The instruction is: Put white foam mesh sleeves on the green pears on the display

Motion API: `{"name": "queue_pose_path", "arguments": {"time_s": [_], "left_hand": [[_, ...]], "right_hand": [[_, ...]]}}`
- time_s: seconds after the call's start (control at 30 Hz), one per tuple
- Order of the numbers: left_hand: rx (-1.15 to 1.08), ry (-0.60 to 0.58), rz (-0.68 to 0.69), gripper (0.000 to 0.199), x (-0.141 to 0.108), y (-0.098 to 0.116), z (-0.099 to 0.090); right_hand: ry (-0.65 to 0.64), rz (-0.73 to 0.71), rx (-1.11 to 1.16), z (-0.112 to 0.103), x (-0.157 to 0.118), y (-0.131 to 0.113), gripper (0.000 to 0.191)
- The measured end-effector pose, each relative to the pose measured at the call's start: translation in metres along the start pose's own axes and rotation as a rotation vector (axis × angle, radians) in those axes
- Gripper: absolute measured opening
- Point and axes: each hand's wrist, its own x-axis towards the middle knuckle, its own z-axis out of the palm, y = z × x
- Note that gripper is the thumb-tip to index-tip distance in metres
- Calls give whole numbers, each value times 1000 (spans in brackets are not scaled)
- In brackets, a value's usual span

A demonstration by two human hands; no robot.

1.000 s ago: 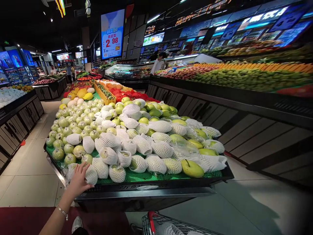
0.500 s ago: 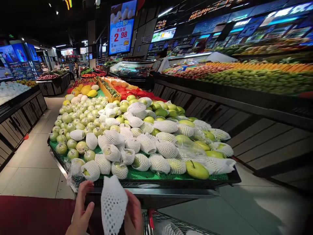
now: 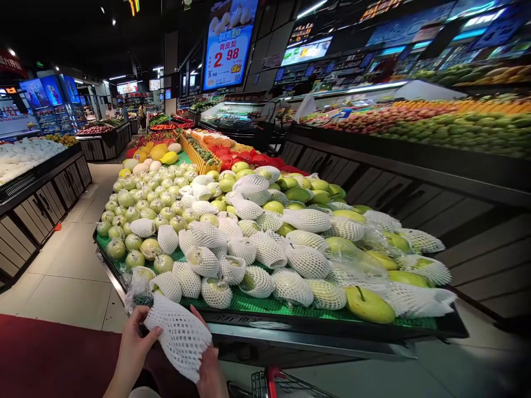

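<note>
Both my hands hold one white foam net sleeve point(image 3: 179, 335) low in front of the fruit stand. My left hand point(image 3: 133, 338) pinches its upper left corner and my right hand point(image 3: 209, 369) grips its lower right side from beneath. The sleeve looks empty and slightly stretched. Just beyond it, on the green mat point(image 3: 244, 302) of the display stand, lie several green pears wrapped in the same white netting point(image 3: 215, 292), and a bare green pear point(image 3: 369, 304) sits at the front right.
Unwrapped small green pears point(image 3: 136, 213) fill the left side of the stand. A red-handled cart point(image 3: 274, 382) sits below right. Dark produce counters point(image 3: 415, 166) run along the right, another counter point(image 3: 37, 193) on the left, tiled aisles between. A price sign point(image 3: 227, 52) hangs overhead.
My left hand left the wrapped pear at the stand's front corner. Both hands then took up a net sleeve, which has turned from upright to lying flatter. The view shifted right.
</note>
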Motion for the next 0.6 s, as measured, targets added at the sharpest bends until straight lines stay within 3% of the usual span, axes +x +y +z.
{"name": "queue_pose_path", "arguments": {"time_s": [0.07, 0.17, 0.27, 0.4, 0.5, 0.6], "left_hand": [[69, 20, 70, 41, 2, 3, -3], [158, 44, 159, 36, 2, 6, -8], [185, -78, 170, 33, -1, 2, -11], [95, -225, 182, 43, -5, -10, -13], [86, -284, 132, 48, -7, -10, -14], [174, -317, 156, 37, -7, -4, -17]], "right_hand": [[-28, -4, 50, -5, 0, 4, 72], [12, -64, -153, -12, 4, 1, 56], [29, -60, -341, -14, 12, -11, 41], [49, -62, -429, -12, 17, -22, 38], [37, -50, -470, -13, 19, -18, 38], [55, -56, -488, -13, 21, -4, 36]]}}
